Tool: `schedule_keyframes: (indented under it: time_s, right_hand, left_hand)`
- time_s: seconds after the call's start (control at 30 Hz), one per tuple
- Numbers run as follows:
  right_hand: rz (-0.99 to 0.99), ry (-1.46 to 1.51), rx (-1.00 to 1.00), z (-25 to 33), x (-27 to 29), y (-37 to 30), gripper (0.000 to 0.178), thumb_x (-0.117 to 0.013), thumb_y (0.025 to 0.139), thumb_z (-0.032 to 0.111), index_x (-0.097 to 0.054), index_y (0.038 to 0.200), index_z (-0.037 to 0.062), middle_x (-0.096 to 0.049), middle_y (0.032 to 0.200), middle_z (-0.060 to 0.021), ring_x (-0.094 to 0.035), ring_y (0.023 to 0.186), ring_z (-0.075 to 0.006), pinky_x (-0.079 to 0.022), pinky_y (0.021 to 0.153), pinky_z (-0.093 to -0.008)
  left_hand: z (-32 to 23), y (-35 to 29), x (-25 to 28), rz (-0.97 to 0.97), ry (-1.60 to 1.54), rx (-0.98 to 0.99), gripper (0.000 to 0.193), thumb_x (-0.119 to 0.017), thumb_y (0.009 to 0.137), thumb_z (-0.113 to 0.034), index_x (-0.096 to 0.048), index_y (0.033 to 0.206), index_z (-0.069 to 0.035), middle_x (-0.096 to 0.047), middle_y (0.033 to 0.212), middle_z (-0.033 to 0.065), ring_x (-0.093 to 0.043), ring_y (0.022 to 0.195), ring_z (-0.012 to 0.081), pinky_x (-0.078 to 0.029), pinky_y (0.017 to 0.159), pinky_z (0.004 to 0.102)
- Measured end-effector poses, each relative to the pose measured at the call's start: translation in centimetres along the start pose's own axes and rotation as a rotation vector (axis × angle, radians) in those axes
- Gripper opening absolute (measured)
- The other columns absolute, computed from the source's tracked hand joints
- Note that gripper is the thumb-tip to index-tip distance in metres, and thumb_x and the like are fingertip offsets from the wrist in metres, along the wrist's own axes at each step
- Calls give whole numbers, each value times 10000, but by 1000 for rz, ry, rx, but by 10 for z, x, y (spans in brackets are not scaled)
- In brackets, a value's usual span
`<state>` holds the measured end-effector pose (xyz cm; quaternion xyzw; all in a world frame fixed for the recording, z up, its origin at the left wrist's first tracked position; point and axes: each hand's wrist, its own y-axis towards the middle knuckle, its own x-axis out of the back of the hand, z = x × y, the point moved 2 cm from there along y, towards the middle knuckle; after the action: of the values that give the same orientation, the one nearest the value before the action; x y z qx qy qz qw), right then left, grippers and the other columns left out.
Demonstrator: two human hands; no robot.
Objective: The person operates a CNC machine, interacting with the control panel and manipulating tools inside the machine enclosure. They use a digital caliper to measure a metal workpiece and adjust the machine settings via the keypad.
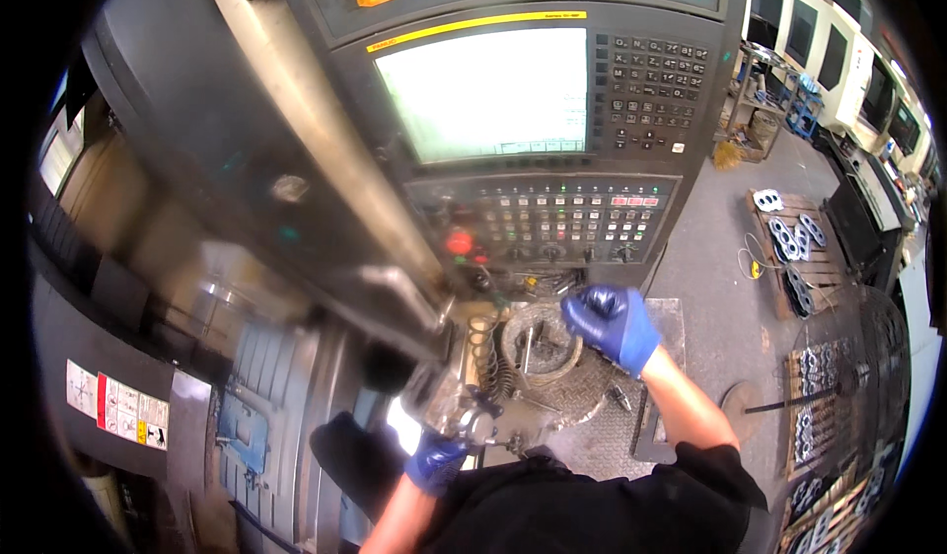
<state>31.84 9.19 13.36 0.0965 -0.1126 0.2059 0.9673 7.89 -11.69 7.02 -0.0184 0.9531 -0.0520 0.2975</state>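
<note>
My right hand (614, 323), in a blue glove, is curled closed over the right rim of a round metal dish (570, 367). Whatever its fingers hold, if anything, is hidden. A short metal rod (528, 347) stands in the dish. Low and to the left, my left hand (437, 463), also gloved in blue, is closed at a shiny metal part with a round end (477, 427). Its fingers are partly hidden, and the part's exact kind is unclear. A coiled spring-like hose (507, 380) lies between this part and the dish.
A machine control panel (552, 223) with a bright screen (488, 95) rises ahead. To the left is the machine's opening with a blue fixture (243, 431). A chuck-key-like tool (619, 397) lies on the textured plate. Pallets (779, 297) with metal castings and a fan (858, 376) stand right.
</note>
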Motion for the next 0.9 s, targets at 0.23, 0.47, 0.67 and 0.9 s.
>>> schedule_keyframes:
  time_s: [0.23,0.47,0.67,0.9]
  right_hand:
    - [13,58,-215,-55,-11,-63,237,-736,908,220,-720,953,-12,-677,727,-100,-539,682,-69,-499,637,-296]
    - [-164,-27,-288,-83,-1,-92,232,-734,899,170,-708,1008,-33,-734,852,-90,-585,784,-67,-528,706,-302]
    - [-227,-7,-338,-68,-16,-94,207,-705,926,170,-712,938,-36,-729,810,-79,-604,736,-78,-519,679,-293]
    - [-199,-78,-260,-61,-32,-47,211,-710,918,183,-714,919,-27,-708,773,-117,-603,713,-101,-504,667,-305]
  left_hand:
    - [-18,43,-14,209,220,193,762,-827,815,-146,-428,1462,-87,-573,1325,48,-574,1192,170,-516,992,338]
    - [-13,99,-2,513,385,347,931,-790,832,-88,-229,1574,-71,-569,1302,53,-596,961,119,-510,756,263]
    - [27,117,21,401,431,595,783,-826,826,-161,-403,1476,-53,-592,1154,19,-570,1016,120,-492,812,287]
    - [26,118,37,372,452,564,876,-821,836,-170,-316,1534,-18,-548,1341,64,-553,1177,153,-470,1005,298]
